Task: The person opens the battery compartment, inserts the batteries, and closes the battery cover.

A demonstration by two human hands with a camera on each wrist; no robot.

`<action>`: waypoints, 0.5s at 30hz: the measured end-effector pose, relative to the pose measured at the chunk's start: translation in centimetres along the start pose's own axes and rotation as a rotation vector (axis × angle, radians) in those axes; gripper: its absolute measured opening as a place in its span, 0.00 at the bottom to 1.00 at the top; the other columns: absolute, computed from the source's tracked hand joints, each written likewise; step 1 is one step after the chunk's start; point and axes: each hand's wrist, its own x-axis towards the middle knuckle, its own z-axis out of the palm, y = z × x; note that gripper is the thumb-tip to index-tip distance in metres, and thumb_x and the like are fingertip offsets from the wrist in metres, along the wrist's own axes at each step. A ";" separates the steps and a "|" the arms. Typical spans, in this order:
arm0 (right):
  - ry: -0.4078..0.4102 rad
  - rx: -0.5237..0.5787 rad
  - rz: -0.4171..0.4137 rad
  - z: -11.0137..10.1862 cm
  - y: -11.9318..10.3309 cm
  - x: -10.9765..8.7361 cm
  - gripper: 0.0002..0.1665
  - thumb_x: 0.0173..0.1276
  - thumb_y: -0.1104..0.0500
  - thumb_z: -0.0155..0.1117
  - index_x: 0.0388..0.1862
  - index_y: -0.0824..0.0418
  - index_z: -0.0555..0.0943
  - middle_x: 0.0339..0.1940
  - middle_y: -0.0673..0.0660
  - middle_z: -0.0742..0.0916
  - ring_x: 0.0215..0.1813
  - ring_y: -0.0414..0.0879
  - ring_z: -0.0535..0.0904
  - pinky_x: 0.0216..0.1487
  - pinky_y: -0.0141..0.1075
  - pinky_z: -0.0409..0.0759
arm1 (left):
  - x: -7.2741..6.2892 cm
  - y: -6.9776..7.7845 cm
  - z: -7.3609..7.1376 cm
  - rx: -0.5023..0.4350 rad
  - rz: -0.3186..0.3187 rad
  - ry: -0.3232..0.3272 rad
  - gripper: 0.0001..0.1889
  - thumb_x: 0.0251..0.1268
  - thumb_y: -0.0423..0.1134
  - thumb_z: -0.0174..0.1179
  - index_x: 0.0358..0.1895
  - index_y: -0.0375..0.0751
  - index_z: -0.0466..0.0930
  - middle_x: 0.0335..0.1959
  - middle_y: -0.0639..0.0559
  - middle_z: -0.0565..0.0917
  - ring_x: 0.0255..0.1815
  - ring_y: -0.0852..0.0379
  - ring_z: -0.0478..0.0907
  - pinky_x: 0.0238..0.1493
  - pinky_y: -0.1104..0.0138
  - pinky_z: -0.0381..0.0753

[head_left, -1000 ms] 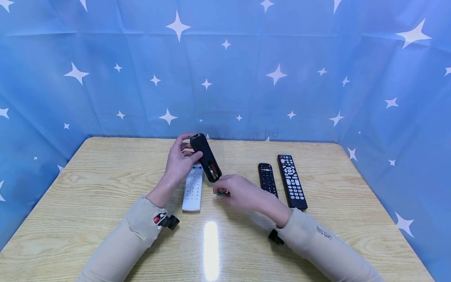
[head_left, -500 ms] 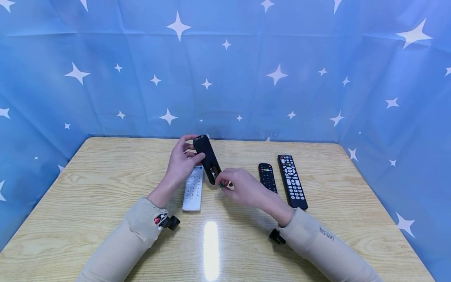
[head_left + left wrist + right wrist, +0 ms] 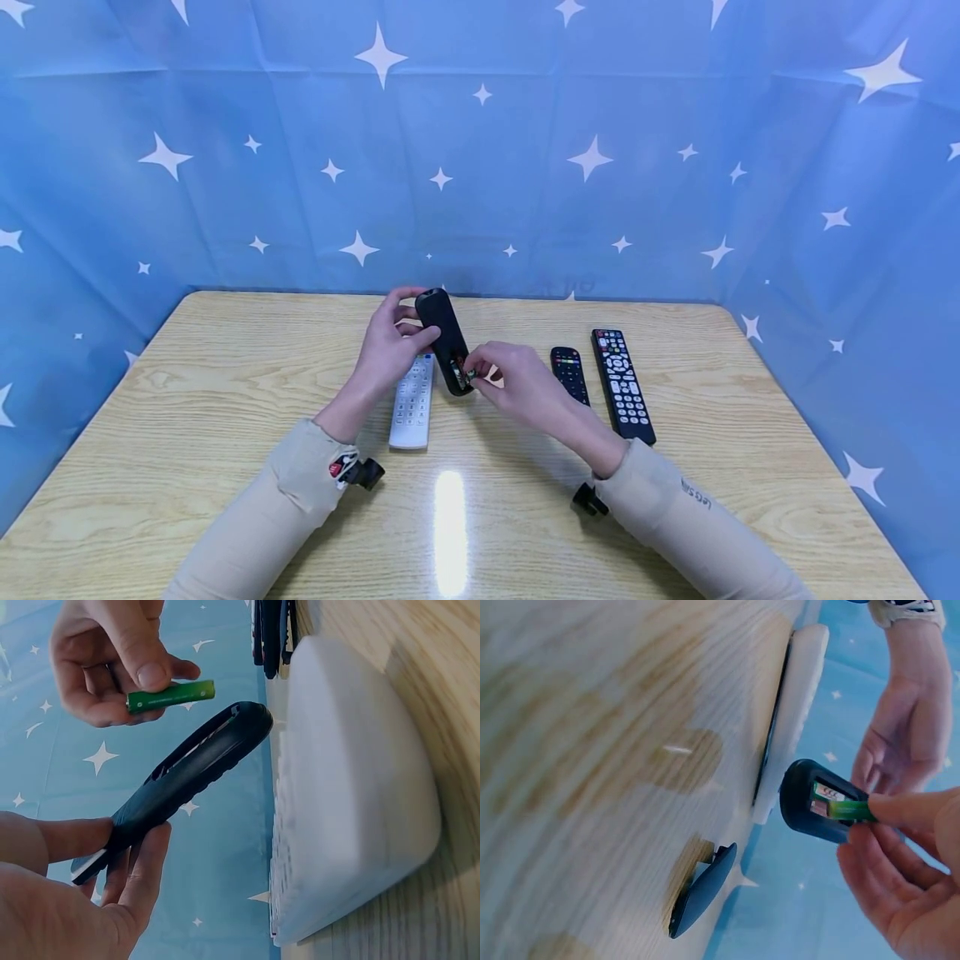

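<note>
My left hand (image 3: 392,346) grips a black remote control (image 3: 437,321) by its far part, thumb on its back. The back faces up, tilted, with the battery compartment uncovered. In the right wrist view a pale printed thing lies inside this compartment (image 3: 826,793); whether it is a battery or a label I cannot tell. My right hand (image 3: 517,387) pinches a green battery (image 3: 171,697) between thumb and fingers. In the left wrist view the battery stays a little above the black remote. From the right wrist view its end overlaps the compartment opening.
A white remote control (image 3: 410,408) lies below the left hand. Right of the right hand lie a small black remote (image 3: 568,375), partly hidden by that hand, and a longer black remote (image 3: 622,387). A dark curved piece (image 3: 703,892) shows on the wooden table (image 3: 225,375).
The right hand has moved up and away from me with the battery, closer to the compartment. The left hand and black remote have shifted slightly right.
</note>
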 end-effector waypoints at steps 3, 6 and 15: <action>0.030 0.001 0.004 -0.1 -0.1 0.0 0.10 0.64 0.73 0.72 0.42 0.63 0.85 0.38 0.51 0.88 0.37 0.41 0.82 0.37 0.38 0.85 | -0.1 0.1 0.0 -0.004 0.001 -0.007 0.30 0.67 0.21 0.64 0.69 0.44 0.69 0.51 0.38 0.79 0.43 0.44 0.83 0.45 0.55 0.88; 0.050 -0.005 0.006 -0.1 -0.1 0.0 0.10 0.64 0.72 0.73 0.42 0.62 0.85 0.37 0.51 0.88 0.37 0.41 0.82 0.36 0.38 0.85 | -0.1 0.1 0.1 -0.007 0.006 -0.020 0.30 0.66 0.21 0.64 0.70 0.43 0.69 0.50 0.38 0.79 0.43 0.45 0.83 0.46 0.52 0.87; 0.061 -0.023 0.000 0.1 0.1 0.3 0.11 0.63 0.71 0.75 0.42 0.62 0.85 0.38 0.51 0.88 0.37 0.42 0.83 0.36 0.36 0.85 | -0.3 0.1 0.2 -0.043 0.018 -0.047 0.30 0.66 0.21 0.64 0.69 0.43 0.70 0.47 0.38 0.79 0.39 0.47 0.84 0.42 0.56 0.88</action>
